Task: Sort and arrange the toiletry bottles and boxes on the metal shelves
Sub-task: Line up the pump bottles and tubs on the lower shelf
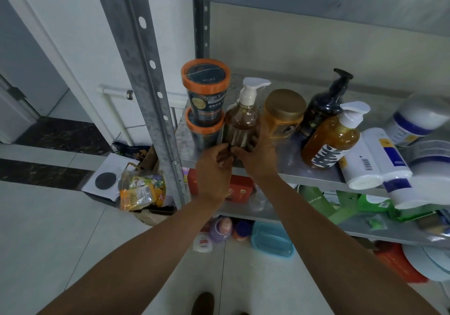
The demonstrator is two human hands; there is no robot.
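While clamped low down from both sides, standing upright near the front left of the metal shelf (304, 173): amber pump bottle (241, 125), white pump head, no writing legible on it. Left grip (214, 166) curled against the bottle's base from the left, fingertips on it. Right grip (255, 159) wrapped round the lower right side, thumb across the front. Both closed on that one bottle, nothing else in either.

Just beside it on the left, against the shelf's upright post: stacked tubs (205, 95), two, dark with orange lids, one on the other. On the upper tub's label, the letters "COLY" and a line of Chinese characters; smaller print too blurred to read.

To the right, a gold-lidded jar (283, 112), label indistinct. Behind that, a dark pump bottle (323, 110) with a black head. Further right, a tilted amber bottle (331, 142), leaning, with bold black-and-white lettering that cannot be made out.

Lying on their sides at the shelf's right end: white bottles (362, 166), one showing a barcode, the next a blue and yellow label, its print too small to read.
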